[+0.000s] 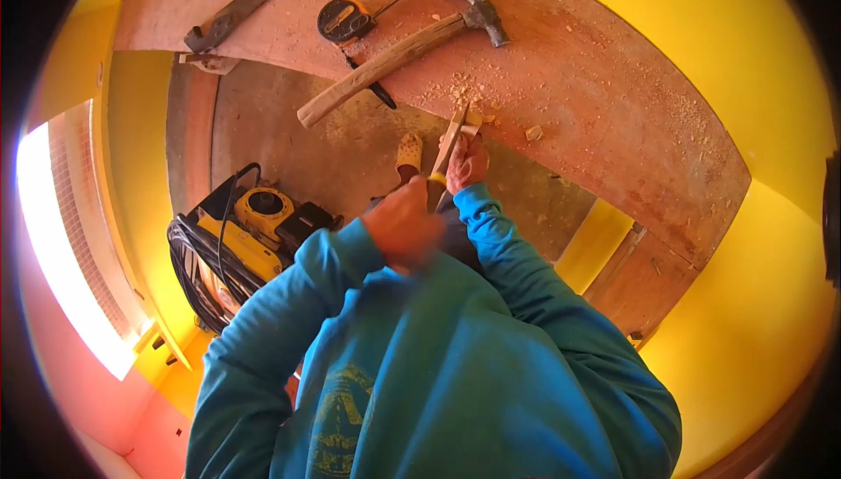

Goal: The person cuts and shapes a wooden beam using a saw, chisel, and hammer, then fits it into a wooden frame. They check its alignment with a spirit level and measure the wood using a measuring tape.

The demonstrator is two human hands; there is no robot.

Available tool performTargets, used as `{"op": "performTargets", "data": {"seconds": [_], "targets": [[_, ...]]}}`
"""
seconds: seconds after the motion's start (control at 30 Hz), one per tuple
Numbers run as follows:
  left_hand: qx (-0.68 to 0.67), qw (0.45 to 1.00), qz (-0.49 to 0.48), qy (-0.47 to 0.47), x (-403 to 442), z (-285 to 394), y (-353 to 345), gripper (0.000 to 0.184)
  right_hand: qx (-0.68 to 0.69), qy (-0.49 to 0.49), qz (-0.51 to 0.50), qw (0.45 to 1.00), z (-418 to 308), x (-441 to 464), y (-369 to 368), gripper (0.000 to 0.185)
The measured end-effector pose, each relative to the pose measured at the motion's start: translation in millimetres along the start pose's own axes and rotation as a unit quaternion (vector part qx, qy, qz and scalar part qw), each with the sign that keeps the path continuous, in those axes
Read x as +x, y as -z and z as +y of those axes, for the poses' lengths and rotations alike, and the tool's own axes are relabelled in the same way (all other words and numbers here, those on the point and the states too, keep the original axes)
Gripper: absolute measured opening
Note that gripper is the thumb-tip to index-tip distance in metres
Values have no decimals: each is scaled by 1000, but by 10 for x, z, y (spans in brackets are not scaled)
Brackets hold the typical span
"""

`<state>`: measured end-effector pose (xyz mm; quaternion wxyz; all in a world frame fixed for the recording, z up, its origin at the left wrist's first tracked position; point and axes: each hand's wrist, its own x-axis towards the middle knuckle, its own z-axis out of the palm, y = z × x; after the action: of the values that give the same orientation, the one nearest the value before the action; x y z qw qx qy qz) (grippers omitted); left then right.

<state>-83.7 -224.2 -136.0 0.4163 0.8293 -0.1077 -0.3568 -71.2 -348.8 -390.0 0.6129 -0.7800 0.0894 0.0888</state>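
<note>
A reddish counter (604, 85) is scattered with pale shavings (460, 89), gathered most thickly near its edge. There, a small block (474, 120) is gripped by the right hand (469, 163). The tool (450, 142) is held over the block by the left hand (405, 223), which is closed but blurred; whether the block is touched by the tool cannot be told. Farther along, a hammer (403, 63), a tape measure (345, 21) and a saw (254, 6) are laid. The concrete floor (289, 120) is occupied by a yellow-black machine (263, 225), and the room is enclosed by yellow walls (753, 49), with a bright window (66, 242) at left.
</note>
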Motion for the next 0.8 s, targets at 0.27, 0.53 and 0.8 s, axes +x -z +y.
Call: {"op": "performTargets", "data": {"seconds": [0.27,0.53,0.8], "targets": [[-238,910,-89,329,9,544,395,27,31,-2,-13,999,25,26,3,30],[59,995,-80,2,-7,199,241,13,-13,-23,-15,1000,-7,1,21,39],[38,997,-40,55,114,131,129,19,-22,-4,-6,1000,49,116,62,38]]}}
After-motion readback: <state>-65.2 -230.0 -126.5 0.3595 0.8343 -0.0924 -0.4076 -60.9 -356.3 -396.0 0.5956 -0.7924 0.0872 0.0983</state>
